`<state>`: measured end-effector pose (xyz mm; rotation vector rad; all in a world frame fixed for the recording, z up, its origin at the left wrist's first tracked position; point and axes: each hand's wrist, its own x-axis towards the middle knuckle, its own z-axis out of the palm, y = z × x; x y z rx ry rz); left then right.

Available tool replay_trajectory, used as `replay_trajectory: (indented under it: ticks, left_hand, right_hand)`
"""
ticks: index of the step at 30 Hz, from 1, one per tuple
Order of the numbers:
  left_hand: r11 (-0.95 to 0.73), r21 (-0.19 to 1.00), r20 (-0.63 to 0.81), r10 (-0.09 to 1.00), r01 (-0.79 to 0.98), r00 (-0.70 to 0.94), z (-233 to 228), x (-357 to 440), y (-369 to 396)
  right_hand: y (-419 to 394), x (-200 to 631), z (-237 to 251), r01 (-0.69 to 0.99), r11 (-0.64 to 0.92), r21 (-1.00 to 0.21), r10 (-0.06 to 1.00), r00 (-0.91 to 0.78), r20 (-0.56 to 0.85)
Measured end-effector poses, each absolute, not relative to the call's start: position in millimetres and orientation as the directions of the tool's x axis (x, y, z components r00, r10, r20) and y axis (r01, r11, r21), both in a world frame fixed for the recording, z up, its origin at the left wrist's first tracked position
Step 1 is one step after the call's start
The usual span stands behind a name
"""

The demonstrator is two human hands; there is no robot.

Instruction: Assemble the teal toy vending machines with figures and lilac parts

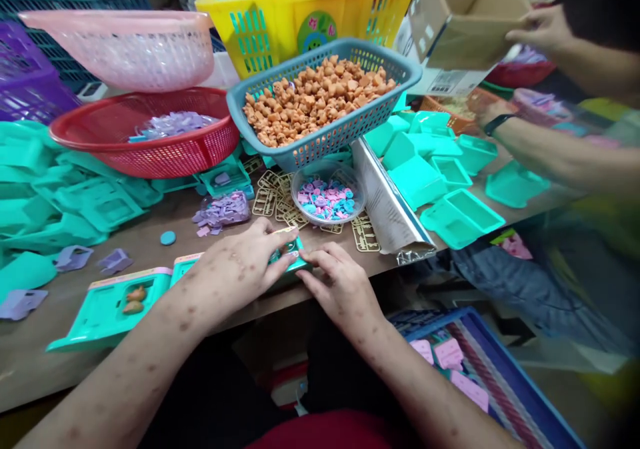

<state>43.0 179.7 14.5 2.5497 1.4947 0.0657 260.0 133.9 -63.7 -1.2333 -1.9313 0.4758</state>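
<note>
The teal tray [290, 257] lies at the near edge of the counter [150, 242], mostly covered by both hands. The left hand [240, 269] rests palm down on it, fingers stretched to the right and pressing on its top, pinching a thin yellowish piece at the fingertips. The right hand [340, 285] meets it from the other side, its fingertips curled onto the tray's right end, touching the left fingertips; it grips the tray's edge rather than lying flat.

Left of the left hand lies a second teal tray [107, 309] with a pink strip along its far edge and two small brown figures [134, 300] in its recess. Just beyond the hands sit gold-coloured part frames [273, 199] and a clear bowl [327, 195] of pink and blue bits, with a heap of purple pieces [223, 210] to the left of it. Farther off, a blue-grey basket [320, 102] holds brown figures, beside a red basket [145, 132] with pale purple parts. Loose teal trays [450, 182] spread to the right of the right hand, where another person's arms [550, 149] reach over the counter and hold a cardboard box [465, 29].
</note>
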Motion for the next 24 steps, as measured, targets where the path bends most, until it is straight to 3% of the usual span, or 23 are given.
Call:
replay_trajectory:
  ticks: [2, 4, 10, 16, 19, 22, 24]
  left_hand:
    - [-0.481, 0.114, -0.065, 0.869, 0.869, 0.490, 17.8, 47.6, 180.8]
    - [-0.498, 0.120, -0.053, 0.861, 0.859, 0.507, 19.9, 49.0, 183.9]
    - [-0.485, 0.431, 0.140, 0.869, 0.761, 0.474, 44.8, 1.3, 180.6]
    - [-0.362, 0.566, 0.211, 0.932, 0.741, 0.294, 59.9, -63.0, 141.9]
    - [-0.359, 0.629, 0.175, 0.930, 0.689, 0.324, 50.5, -67.0, 131.8]
    - [-0.467, 0.602, 0.196, 0.872, 0.648, 0.448, 44.4, -62.2, 127.2]
    - [-0.541, 0.571, 0.228, 0.827, 0.618, 0.514, 42.8, -58.0, 123.3]
  right_hand:
    - [134.6, 260.0, -59.4, 0.614, 0.438, -0.656, 0.896, -0.236, 0.377]
    - [135.5, 261.1, -55.3, 0.627, 0.420, -0.656, 0.905, -0.242, 0.349]
    - [133.2, 270.5, -53.7, 0.545, 0.457, -0.703, 0.889, -0.257, 0.378]
    - [121.4, 264.1, -37.9, 0.521, 0.562, -0.643, 0.810, -0.188, 0.555]
    - [121.2, 249.2, -23.0, 0.482, 0.644, -0.594, 0.753, -0.260, 0.605]
    - [123.7, 225.7, -8.4, 0.349, 0.583, -0.734, 0.812, -0.277, 0.513]
    - [125.9, 207.5, -0.1, 0.157, 0.343, -0.926, 0.912, -0.290, 0.289]
